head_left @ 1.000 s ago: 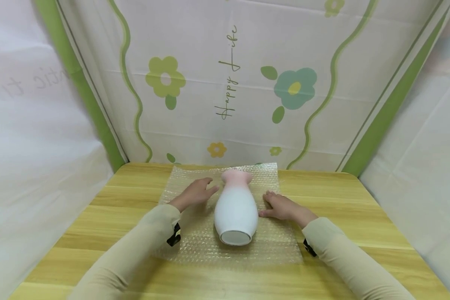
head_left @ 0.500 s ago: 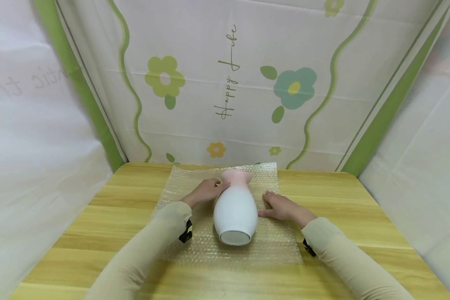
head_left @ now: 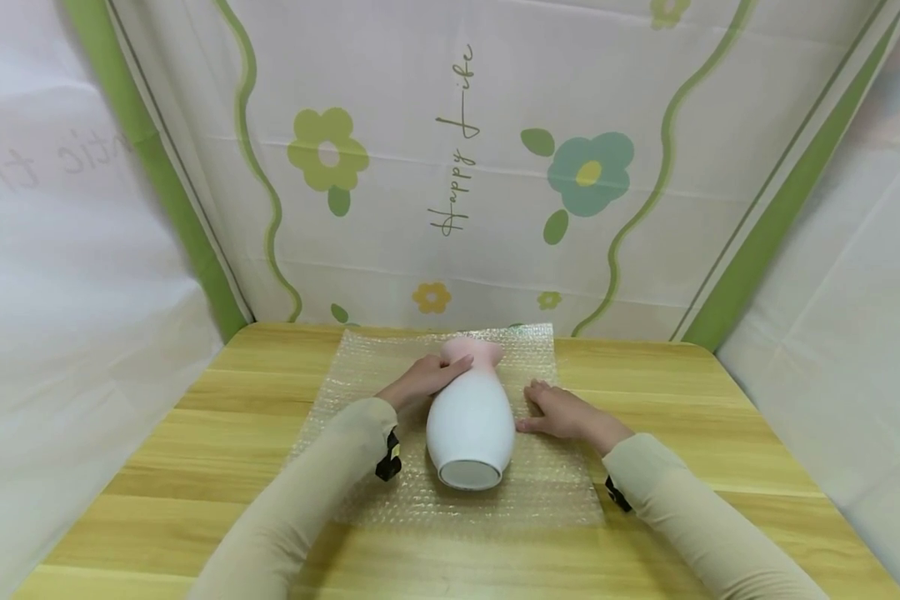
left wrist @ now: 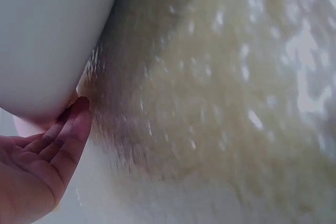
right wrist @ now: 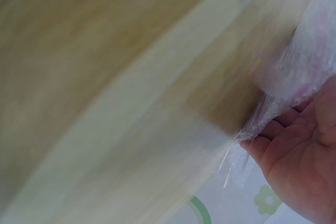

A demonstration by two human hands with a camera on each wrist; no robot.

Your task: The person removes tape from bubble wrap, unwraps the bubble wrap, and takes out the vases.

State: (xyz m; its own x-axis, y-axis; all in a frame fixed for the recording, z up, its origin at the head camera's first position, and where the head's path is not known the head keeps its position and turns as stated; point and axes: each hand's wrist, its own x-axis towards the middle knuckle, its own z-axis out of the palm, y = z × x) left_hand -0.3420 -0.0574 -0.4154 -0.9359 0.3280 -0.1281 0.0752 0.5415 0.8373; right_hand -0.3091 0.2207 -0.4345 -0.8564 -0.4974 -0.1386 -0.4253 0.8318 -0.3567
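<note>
A white vase [head_left: 471, 427] with a pale pink neck lies on its side on a sheet of clear bubble wrap [head_left: 542, 492], base toward me. My left hand [head_left: 424, 377] grips the neck, thumb across its top. In the left wrist view its fingers [left wrist: 73, 137] curl in under the vase, close to the wrap. To the right of the vase, my right hand [head_left: 562, 414] rests over the wrap's right edge, thumb and fingers spread apart. The right wrist view shows the fingers [right wrist: 262, 150] against the crinkled wrap.
A wooden table [head_left: 727, 467] lies under the wrap. Behind it hangs a white flower-printed curtain [head_left: 390, 242], and more white cloth closes in both sides. A black wrist device [head_left: 388, 458] sits at the left cuff.
My left hand has moved right from beside the vase to its neck, and the thumb now crosses the neck. The vase and my right hand have hardly moved.
</note>
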